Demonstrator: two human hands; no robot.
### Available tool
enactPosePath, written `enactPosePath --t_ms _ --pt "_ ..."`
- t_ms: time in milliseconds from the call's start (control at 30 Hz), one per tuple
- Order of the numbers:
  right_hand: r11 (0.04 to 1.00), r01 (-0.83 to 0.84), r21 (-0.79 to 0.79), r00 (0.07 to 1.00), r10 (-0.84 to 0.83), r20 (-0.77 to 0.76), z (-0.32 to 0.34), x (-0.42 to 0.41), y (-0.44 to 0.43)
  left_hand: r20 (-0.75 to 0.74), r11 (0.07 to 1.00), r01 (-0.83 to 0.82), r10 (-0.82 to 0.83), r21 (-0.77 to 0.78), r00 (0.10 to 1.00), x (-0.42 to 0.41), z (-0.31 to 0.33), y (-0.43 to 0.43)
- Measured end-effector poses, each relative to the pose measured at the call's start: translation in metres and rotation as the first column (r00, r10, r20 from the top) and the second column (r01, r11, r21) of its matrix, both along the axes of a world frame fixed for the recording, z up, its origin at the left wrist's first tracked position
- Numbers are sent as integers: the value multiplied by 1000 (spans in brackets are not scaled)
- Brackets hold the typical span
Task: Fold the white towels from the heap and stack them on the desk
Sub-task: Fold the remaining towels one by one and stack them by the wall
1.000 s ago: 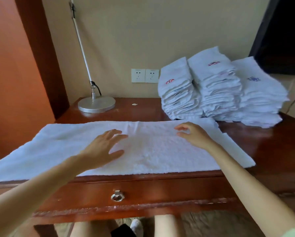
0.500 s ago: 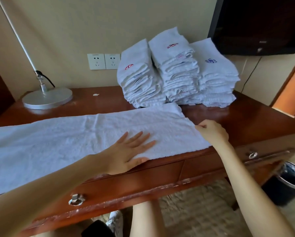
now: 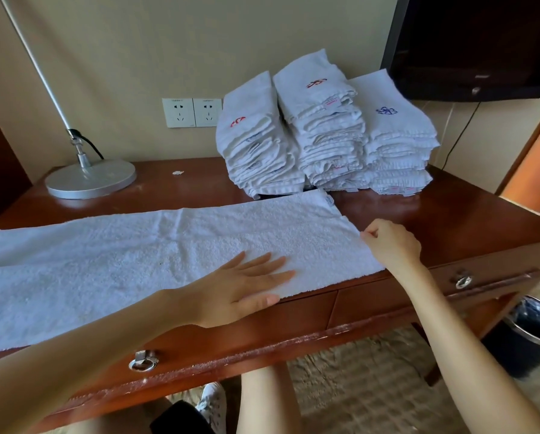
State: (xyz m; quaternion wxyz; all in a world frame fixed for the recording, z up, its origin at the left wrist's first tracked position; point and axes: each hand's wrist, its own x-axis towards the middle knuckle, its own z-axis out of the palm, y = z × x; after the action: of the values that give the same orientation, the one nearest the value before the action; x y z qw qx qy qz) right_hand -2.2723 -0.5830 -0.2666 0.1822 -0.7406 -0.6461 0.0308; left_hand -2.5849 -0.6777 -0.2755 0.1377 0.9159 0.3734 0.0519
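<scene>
Head view shows the job well advanced. Three stacks of folded towels (image 3: 325,136) stand on the desk (image 3: 450,214) beyond the right hand (image 3: 391,242), which appears to pinch the short end of a long white towel (image 3: 168,245) between curled fingers. The towel stretches leftward from that pinch along the desk's front edge. The left hand (image 3: 240,292) lies flat on it, fingers straight, just left of the pinch. Judging by this, crosswise folds and stacking remain; the heap is out of view.
</scene>
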Motion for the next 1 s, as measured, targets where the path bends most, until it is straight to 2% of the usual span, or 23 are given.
enactPosePath --t_ms 100,167,267,333,467,533,733,867,933,1000 --pt "999 -35 33 998 37 -57 9 -4 9 118 986 -140 151 -96 981 -5 5 22" --pt "996 -65 60 987 73 -143 12 -9 29 84 961 -256 265 -105 960 -10 6 45" --pt "994 -112 6 967 111 -231 12 -31 61 35 895 -434 439 -102 898 -11 6 77" --pt "994 -107 -32 961 95 -260 7 -46 85 77 865 -497 501 -69 862 -8 5 90" --pt "995 -78 -59 962 60 -266 8 -61 109 292 827 -555 510 92 809 -9 7 100" --pt "996 -78 -39 968 66 -244 10 -54 102 328 807 -579 519 118 790 -11 8 100" --pt "997 -4 -83 974 -15 -226 8 -13 44 300 855 -519 495 -3 815 6 10 103" --pt "984 -30 -175 975 -10 -222 5 1 10 267 847 -528 525 -65 808 21 16 103" --pt "989 -28 -145 964 -12 -267 4 6 7 250 839 -542 536 -47 807 25 19 100" --pt "995 -45 -84 927 11 -375 4 11 5 238 835 -549 539 -31 808 27 25 96"
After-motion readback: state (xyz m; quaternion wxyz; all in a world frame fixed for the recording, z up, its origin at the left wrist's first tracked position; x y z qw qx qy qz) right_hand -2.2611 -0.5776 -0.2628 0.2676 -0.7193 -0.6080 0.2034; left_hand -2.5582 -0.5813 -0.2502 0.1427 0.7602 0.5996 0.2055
